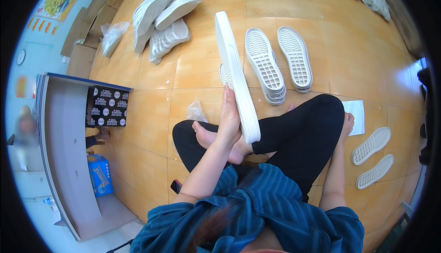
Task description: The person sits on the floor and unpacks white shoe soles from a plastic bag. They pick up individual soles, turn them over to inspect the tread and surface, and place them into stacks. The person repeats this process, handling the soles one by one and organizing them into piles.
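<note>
Sole (238, 80) (white, edge-on) held in left fingers (228, 97).

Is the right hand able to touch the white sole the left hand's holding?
Probably not from where it is: the bent right knee stands between the right hand, by the white sheet, and the white sole in the left hand.

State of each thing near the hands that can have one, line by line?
Left hand: gripping white sole
White sole: raised, tilted
White sheet: flat
Right hand: curled, by white sheet
Sole stacks: grid side up
Sole pair: flat, grid side up
Plastic bag: crumpled
</note>
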